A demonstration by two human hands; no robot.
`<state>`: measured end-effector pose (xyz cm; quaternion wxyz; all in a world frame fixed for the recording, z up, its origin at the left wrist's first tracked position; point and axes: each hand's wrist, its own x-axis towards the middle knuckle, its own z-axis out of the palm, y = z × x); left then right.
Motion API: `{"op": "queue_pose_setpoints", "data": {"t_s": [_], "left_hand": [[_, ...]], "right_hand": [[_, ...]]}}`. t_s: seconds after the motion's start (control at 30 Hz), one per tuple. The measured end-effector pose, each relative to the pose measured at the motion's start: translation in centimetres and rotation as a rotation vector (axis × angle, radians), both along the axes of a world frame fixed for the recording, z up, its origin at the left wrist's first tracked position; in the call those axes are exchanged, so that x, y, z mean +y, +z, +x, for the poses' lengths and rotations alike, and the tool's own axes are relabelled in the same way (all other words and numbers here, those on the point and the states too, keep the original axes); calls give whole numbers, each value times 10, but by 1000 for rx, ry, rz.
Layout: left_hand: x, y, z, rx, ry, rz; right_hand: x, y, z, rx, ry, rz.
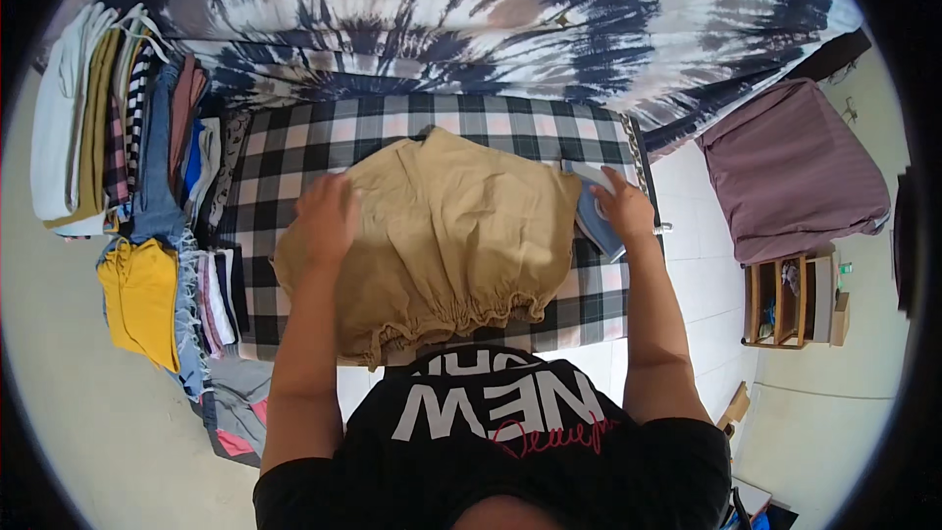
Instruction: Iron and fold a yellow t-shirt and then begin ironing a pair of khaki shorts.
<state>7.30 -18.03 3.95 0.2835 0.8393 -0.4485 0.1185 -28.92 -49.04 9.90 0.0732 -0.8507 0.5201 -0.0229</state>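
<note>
A tan cotton garment with a gathered elastic edge lies spread before me on a checked cloth. Wrinkles and folds run across its middle. My left hand is over the garment's left side, slightly blurred; whether its fingers pinch the fabric is unclear. At the garment's right edge a blue and white clothes iron rests on the checked cloth. My right hand is on the iron's upper part, thumb and fingers around its handle.
Folded clothes are stacked at the left, with a yellow garment nearer me. A tie-dye fabric spans the far side. To the right are a mauve cloth-covered object and a wooden shelf on the tiled floor.
</note>
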Motion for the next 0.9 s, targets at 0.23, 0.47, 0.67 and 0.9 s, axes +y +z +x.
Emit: {"op": "queue_pose_setpoints", "data": {"t_s": [0.23,0.47,0.67,0.9], "left_hand": [[-68,-11,29,67,-152,-4],[-121,-19,47,532,-257,129],[-134,-60,78,818,-282,113],[-136,-57,85,660,-43,148]], "right_hand": [[17,96,22,-107,-51,97],[77,62,114,-114,402,-42],[99,16,163,77,423,-39],[96,1,147,14,369,-59]]}}
